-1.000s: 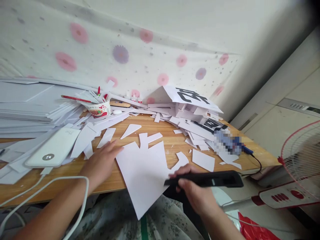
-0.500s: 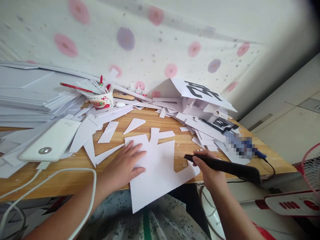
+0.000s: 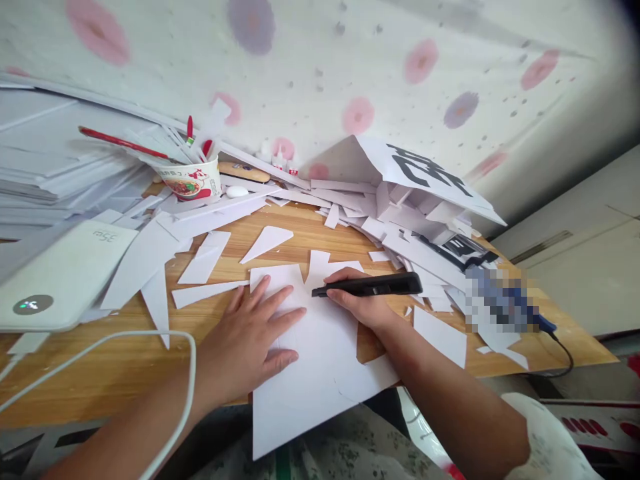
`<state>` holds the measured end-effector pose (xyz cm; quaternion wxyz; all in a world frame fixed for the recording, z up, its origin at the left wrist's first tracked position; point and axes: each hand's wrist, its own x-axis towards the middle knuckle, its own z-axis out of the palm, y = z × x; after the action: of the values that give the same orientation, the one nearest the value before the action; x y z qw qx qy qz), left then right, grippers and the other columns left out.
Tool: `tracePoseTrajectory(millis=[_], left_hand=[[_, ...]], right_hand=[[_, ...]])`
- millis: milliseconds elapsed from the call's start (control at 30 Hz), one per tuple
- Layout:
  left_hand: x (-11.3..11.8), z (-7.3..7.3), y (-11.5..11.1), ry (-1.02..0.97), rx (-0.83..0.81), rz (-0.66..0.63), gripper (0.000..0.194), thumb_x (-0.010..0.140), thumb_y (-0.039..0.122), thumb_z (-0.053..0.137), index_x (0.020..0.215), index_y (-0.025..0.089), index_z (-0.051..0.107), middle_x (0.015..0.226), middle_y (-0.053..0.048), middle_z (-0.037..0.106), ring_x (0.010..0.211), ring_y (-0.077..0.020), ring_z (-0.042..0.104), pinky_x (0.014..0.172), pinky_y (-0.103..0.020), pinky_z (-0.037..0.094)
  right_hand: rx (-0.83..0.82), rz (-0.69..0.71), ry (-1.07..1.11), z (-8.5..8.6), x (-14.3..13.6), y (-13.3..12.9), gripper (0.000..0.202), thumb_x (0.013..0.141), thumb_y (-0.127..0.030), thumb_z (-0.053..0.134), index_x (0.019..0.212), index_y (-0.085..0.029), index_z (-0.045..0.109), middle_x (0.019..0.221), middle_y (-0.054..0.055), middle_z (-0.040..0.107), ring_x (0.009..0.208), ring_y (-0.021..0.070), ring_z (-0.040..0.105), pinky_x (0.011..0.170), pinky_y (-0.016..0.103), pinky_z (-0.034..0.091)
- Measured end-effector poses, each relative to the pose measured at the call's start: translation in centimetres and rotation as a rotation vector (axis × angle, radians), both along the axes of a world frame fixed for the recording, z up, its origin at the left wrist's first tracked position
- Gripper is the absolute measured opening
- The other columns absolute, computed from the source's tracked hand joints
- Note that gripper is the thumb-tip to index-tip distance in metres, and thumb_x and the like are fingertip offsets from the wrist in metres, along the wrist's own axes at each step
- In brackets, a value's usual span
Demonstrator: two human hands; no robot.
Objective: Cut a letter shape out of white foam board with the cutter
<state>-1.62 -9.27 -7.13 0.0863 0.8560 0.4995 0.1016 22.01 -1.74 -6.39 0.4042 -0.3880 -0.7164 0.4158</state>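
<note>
A white sheet of board (image 3: 305, 393) with cut-outs along its top and right side lies before me, its lower part overhanging the desk's front edge. My left hand (image 3: 250, 337) rests on its left side, fingers spread flat. In my right hand (image 3: 363, 307) is a black utility knife (image 3: 383, 285), held nearly level, its front end over the sheet just below the V-shaped notch at the top. I cannot make out the blade. My right hand and forearm cover part of the sheet's right side.
White offcuts (image 3: 207, 257) surround the sheet. A white power bank (image 3: 75, 273) with a cable (image 3: 165, 333) is at left. Behind stands a paper cup (image 3: 193, 183) full of strips. At right are a board structure (image 3: 395, 200), a blurred blue item (image 3: 505, 300) and a loose white piece (image 3: 440, 335).
My right hand has brought the knife left and away from me, from the right-hand cut-out to the notch. My left hand stays on the sheet. A white piece now shows at right.
</note>
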Motion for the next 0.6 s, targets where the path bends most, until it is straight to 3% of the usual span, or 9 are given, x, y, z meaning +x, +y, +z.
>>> tracePoseTrajectory(millis=[133, 300, 600], left_hand=[[0.19, -0.50, 0.15, 0.004, 0.012, 0.043, 0.058, 0.079, 0.046, 0.065, 0.135, 0.040, 0.052, 0.153, -0.004, 0.038, 0.142, -0.0452, 0.019, 0.104, -0.075, 0.018], [0.65, -0.89, -0.04, -0.024, 0.091, 0.088, 0.060, 0.074, 0.046, 0.070, 0.132, 0.037, 0.056, 0.152, -0.004, 0.040, 0.142, -0.0446, 0.020, 0.109, -0.071, 0.013], [0.97, -0.61, -0.16, -0.023, 0.084, 0.095, 0.063, 0.072, 0.042, 0.072, 0.132, 0.037, 0.056, 0.151, -0.005, 0.041, 0.142, -0.0460, 0.021, 0.108, -0.073, 0.014]], right_hand=[[0.010, 0.037, -0.035, -0.52, 0.37, 0.01, 0.014, 0.078, -0.029, 0.070, 0.091, -0.024, 0.071, 0.087, 0.001, 0.072, 0.080, 0.0178, 0.065, 0.074, 0.032, 0.053], [0.007, 0.080, -0.071, -0.50, 0.42, 0.14, 0.016, 0.081, -0.030, 0.069, 0.096, -0.025, 0.071, 0.088, 0.001, 0.073, 0.079, 0.0170, 0.066, 0.073, 0.030, 0.053], [0.009, 0.084, -0.078, -0.65, 0.52, 0.21, 0.017, 0.081, -0.031, 0.070, 0.096, -0.026, 0.072, 0.089, 0.001, 0.073, 0.081, 0.0179, 0.066, 0.075, 0.032, 0.054]])
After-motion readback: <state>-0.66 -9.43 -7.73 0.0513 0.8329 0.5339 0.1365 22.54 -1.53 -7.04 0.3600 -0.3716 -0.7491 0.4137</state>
